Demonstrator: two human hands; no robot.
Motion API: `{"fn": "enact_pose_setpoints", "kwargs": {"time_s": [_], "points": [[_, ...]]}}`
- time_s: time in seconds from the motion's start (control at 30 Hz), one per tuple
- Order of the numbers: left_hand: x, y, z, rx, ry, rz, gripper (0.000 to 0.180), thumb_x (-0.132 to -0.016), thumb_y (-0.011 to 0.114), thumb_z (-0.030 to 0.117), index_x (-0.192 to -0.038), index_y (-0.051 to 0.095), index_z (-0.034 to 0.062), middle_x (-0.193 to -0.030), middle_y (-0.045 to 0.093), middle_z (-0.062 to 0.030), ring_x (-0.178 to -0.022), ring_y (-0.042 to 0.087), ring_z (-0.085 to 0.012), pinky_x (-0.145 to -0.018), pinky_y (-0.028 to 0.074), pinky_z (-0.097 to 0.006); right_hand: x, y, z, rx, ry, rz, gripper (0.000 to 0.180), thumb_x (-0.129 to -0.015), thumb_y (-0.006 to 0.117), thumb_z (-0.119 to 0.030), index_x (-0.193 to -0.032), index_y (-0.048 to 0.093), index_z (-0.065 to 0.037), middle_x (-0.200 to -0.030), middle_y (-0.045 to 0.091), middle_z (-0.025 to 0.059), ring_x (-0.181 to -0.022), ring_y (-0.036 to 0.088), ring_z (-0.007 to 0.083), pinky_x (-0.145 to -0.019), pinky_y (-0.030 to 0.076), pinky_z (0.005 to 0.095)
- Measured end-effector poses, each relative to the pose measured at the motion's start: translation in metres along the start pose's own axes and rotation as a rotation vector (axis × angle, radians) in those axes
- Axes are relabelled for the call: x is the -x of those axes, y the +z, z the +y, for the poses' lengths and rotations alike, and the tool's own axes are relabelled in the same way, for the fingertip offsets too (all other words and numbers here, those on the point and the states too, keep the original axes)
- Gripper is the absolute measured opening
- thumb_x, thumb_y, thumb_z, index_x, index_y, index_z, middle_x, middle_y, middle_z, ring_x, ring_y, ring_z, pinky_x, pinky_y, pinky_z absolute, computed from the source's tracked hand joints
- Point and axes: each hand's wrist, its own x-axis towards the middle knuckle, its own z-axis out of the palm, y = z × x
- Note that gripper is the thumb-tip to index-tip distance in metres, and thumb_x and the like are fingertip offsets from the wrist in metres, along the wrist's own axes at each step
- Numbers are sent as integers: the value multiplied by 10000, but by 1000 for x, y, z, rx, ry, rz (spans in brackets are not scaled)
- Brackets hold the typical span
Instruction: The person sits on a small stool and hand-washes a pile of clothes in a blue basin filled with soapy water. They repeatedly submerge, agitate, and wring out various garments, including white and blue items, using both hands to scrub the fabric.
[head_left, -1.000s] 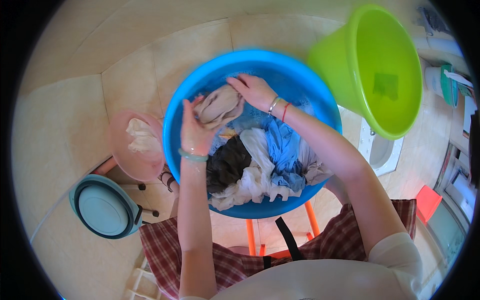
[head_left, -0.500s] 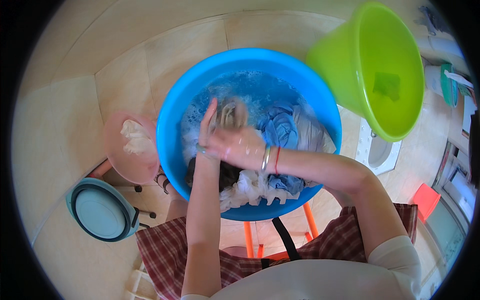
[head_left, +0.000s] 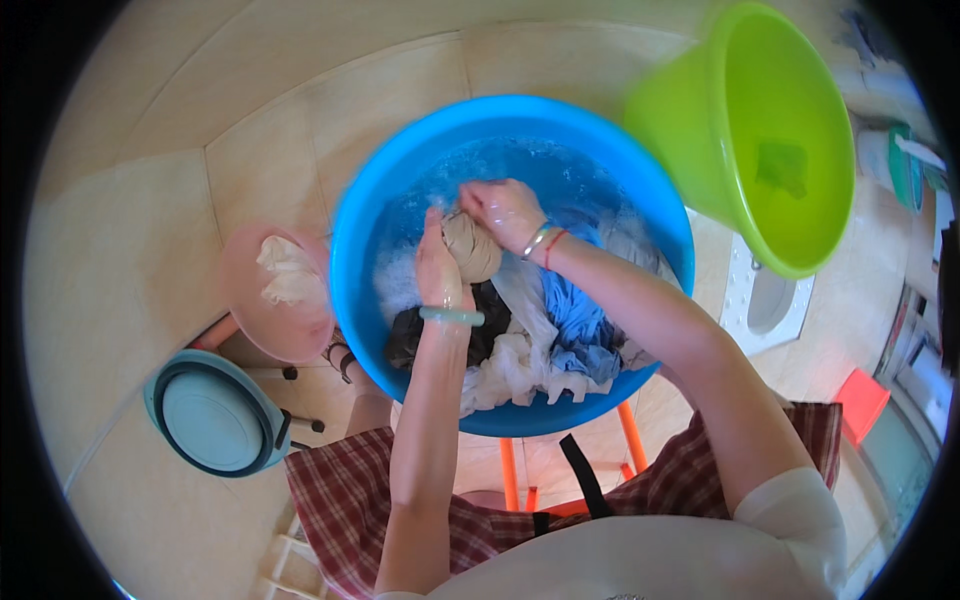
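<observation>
A large blue basin (head_left: 400, 180) holds soapy water and a heap of wet clothes (head_left: 545, 335) in black, white and blue. Both my hands are over the middle of it, gripping one bunched beige cloth (head_left: 474, 248). My left hand (head_left: 438, 272), with a pale green bangle at the wrist, presses the cloth from the left. My right hand (head_left: 505, 210), with thin bracelets, clamps it from above and the right. The cloth is squeezed into a tight wad between the two hands.
A pink basin (head_left: 240, 310) with a white cloth in it stands left of the blue one. A teal collapsible tub (head_left: 205, 415) lies at lower left. A lime green bucket (head_left: 690, 120) is at upper right. An orange stand (head_left: 630, 440) carries the blue basin. Floor is beige tile.
Both hands with the beige cloth dipped toward me into the clothes, then moved back up to the basin's middle, and the cloth is now bunched tighter.
</observation>
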Motion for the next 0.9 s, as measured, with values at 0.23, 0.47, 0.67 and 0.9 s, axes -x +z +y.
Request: {"fn": "enact_pose_setpoints", "kwargs": {"time_s": [0.23, 0.47, 0.67, 0.9], "points": [[5, -48, 17, 148, -253, -152, 680, -936, 534, 380, -1471, 159, 192, -1508, 184, -107, -1297, 338, -401, -987, 392, -557, 18, 13, 52, 174, 138, -76, 204, -905, 531, -211, -1027, 520, -48, -1049, 596, 237, -935, 580, 409, -743, 480, 460], [22, -42, -5, 423, -475, -118, 768, -891, 616, 354, -1407, 192, -25, -1425, 264, -229, -1308, 325, -362, -1031, 388, -488, 15, 9, 26, 20, 87, -75, 169, -873, 538, -159, -999, 498, -53, -1051, 541, 182, -859, 582, 393, -720, 492, 465], [28, -31, 25, 535, -575, -447, 478, -892, 593, 404, -1195, 525, 41, -981, 633, -167, -929, 622, -310, -838, 521, -412, 66, -59, -96, 32, -518, -427, 103, -842, 567, -137, -911, 515, -81, -905, 499, 106, -781, 595, 304, -617, 508, 382], [80, -57, 5, 452, -227, -471, 352, -943, 484, 322, -1212, 490, 95, -1187, 553, -82, -1087, 535, -203, -876, 484, -331, 82, -107, -144, -101, -537, -302, 174, -836, 610, -181, -967, 555, -81, -934, 580, 109, -799, 615, 267, -629, 510, 329]]}}
